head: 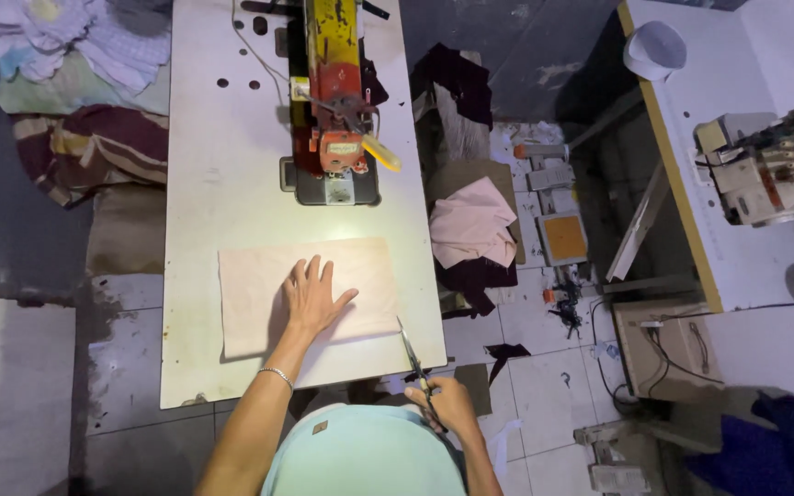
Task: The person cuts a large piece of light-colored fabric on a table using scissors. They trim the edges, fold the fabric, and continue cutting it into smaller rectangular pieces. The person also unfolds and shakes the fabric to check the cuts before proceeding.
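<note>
The left hand (312,296) lies flat, fingers spread and released, pressing down on the pale pink cloth (259,298) that is laid out on the near part of the white sewing table (204,184). Nothing is gripped there; the palm simply pins the fabric, resting a little right of its middle. A thin bracelet (277,375) sits on that wrist.

Down at the near right edge, the right hand (443,404) is closed around the handles of a pair of scissors (414,356). The blades point up and away towards the near right corner of the cloth, the tip just at its edge. Whether the blades are parted is too small to tell.

This looks like the lining-up stage of a cut: cloth flattened and held, scissors brought to the corner, no cut visible along the edge. The next move seems to call for a steady left palm so the fabric does not creep, and for the blades to meet the edge squarely.

Further off, the red and yellow sewing machine (334,101) stands at the far middle of the table, well apart from the cloth. A folded pink fabric (475,225) rests on a pile just right of the table, and a second machine (769,165) sits on the bench at the far right.
</note>
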